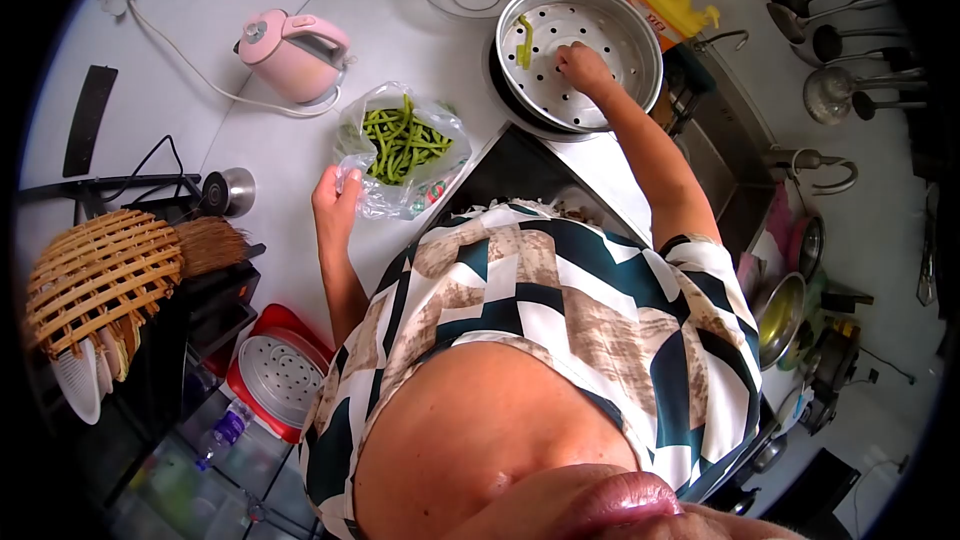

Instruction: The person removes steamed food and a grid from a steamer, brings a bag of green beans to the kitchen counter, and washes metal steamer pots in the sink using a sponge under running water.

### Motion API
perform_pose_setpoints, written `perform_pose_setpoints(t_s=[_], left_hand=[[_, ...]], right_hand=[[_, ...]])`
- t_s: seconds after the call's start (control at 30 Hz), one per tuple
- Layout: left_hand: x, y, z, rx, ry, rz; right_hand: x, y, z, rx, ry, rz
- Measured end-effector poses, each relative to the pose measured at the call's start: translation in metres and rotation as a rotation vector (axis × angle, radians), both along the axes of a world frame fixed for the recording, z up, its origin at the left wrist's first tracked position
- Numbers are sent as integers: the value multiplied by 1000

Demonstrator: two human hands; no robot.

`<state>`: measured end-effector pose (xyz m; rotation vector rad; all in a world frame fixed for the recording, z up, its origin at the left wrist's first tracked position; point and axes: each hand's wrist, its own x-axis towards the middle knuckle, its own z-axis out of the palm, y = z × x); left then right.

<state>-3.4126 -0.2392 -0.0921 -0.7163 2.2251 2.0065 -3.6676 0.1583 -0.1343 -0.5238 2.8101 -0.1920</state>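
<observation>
Most of the green beans (408, 145) lie heaped in the open plastic bag (388, 202) on the counter (255, 155), and only a small bit of bean (525, 45) rests at the left side of the perforated steamer pan (628, 45), so the work looks barely begun, with nearly the whole heap left in the bag. The left hand (336, 202) stands at the bag's near left edge, forearm rising from beside the body, thumb and fingers closed on the plastic. The right hand (583, 70) reaches farther forward, its arm slanting up and inward across the pan's near right rim, the hand over the holed base. Its fingers are curled together; whether they pinch a bean, or touch the metal, I cannot tell.
</observation>
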Motion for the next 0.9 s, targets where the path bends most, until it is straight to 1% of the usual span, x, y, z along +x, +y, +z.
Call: perform_pose_setpoints(t_s=[0.03,0.13,0.23,0.27,0.37,0.4,0.53,0.73,0.87,0.9], left_hand=[[1,-1,-1,-8,-4,7],[5,-1,-2,-11,19,53],[4,1,-2,18,29,85],[3,2,-2,31,27,91],[4,1,-1,17,34,70],[5,1,-2,23,33,68],[7,2,3,26,22,60],[8,-4,0,20,29,74],[11,-2,3,-17,58,100],[11,-2,4,-12,57,103]], right_hand=[[-3,2,-2,0,-8,-2],[-7,-12,-6,-282,-32,-226],[-11,-37,-17,-431,78,-214],[-16,-41,-25,-399,49,-170],[-3,-67,-16,-192,51,-112],[11,-76,1,-169,15,-124],[24,-83,6,-55,69,-18],[25,-70,-27,129,65,43],[18,-41,-67,44,142,39],[18,-41,-64,-17,157,-28]])
